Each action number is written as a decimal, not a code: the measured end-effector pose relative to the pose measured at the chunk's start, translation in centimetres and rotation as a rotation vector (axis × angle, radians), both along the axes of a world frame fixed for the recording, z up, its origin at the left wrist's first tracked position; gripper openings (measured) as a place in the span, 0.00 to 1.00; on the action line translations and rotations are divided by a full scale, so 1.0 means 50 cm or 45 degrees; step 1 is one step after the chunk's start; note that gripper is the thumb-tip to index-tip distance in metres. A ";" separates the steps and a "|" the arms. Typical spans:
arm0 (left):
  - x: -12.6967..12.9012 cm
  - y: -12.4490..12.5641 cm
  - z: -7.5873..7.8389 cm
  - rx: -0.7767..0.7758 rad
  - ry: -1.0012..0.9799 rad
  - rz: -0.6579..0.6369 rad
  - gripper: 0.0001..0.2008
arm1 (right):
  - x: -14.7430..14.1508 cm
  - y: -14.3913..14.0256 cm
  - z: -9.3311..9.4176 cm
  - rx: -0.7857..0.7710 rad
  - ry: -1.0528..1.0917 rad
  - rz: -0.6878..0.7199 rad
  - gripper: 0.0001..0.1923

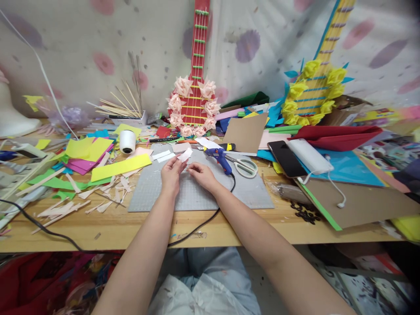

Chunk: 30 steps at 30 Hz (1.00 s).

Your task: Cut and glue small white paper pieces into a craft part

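Over the grey cutting mat, my left hand is closed on a small white piece of paper, which sticks up past the fingertips. My right hand is beside it with its fingers pinched together; whatever they hold, if anything, is too small to make out. Just right of it lies a blue hot glue gun, its black cord curving across the mat and table edge. Grey-handled scissors rest beyond the glue gun. More white paper strips lie behind my left hand.
A red paper guitar with pink flowers and a yellow one stand against the wall covering. Left are paper scraps, a white roll and sticks. Right are a phone, a power bank and cardboard.
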State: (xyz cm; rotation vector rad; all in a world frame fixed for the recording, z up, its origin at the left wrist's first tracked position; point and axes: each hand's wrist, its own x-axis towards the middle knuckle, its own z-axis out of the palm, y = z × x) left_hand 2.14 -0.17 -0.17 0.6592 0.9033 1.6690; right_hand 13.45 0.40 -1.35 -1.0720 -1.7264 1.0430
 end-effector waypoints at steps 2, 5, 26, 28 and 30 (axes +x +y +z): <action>0.000 0.000 0.000 -0.008 0.007 0.018 0.13 | 0.000 0.000 0.000 -0.006 -0.002 0.018 0.06; 0.000 0.000 0.001 -0.030 0.006 0.046 0.13 | 0.000 0.001 -0.002 -0.001 -0.011 0.038 0.06; 0.015 -0.015 0.009 -0.159 0.185 -0.136 0.15 | 0.003 0.022 0.027 -0.499 0.910 -0.161 0.11; 0.015 -0.015 0.011 -0.174 0.187 -0.131 0.15 | -0.002 0.027 0.025 -0.468 0.983 -0.200 0.11; 0.015 -0.014 0.012 -0.192 0.182 -0.113 0.14 | -0.007 0.030 0.022 -0.433 1.033 -0.241 0.11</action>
